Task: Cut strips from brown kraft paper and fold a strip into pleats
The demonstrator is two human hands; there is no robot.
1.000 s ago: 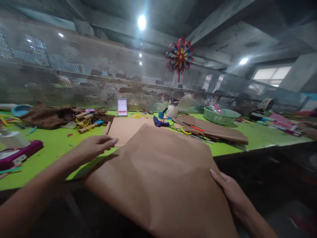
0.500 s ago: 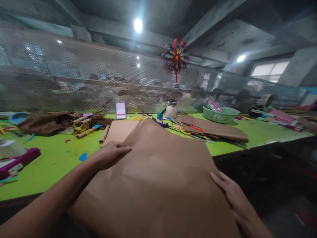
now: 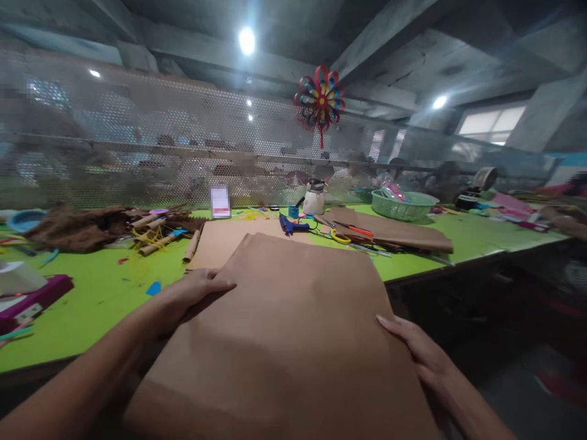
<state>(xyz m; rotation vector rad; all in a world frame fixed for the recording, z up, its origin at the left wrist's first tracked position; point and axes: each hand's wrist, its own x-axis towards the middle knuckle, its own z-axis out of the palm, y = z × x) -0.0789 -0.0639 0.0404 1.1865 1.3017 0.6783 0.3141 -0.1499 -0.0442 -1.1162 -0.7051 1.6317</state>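
Kraft paper sheet [image 3: 293,342] lay at four o'clock from left hand [image 3: 198,289], nine o'clock from right hand [image 3: 418,343]; both gripped opposite edges.

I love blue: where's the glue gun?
In the head view, the glue gun lies mid-picture, beyond the brown paper, left of the green basket.

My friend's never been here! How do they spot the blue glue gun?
Find the bright green table, then the big brown paper sheet held by the left hand and right hand. The glue gun lies just beyond that sheet's far edge. It's dark blue and pistol-shaped, unlike the slim orange-handled tool to its right.
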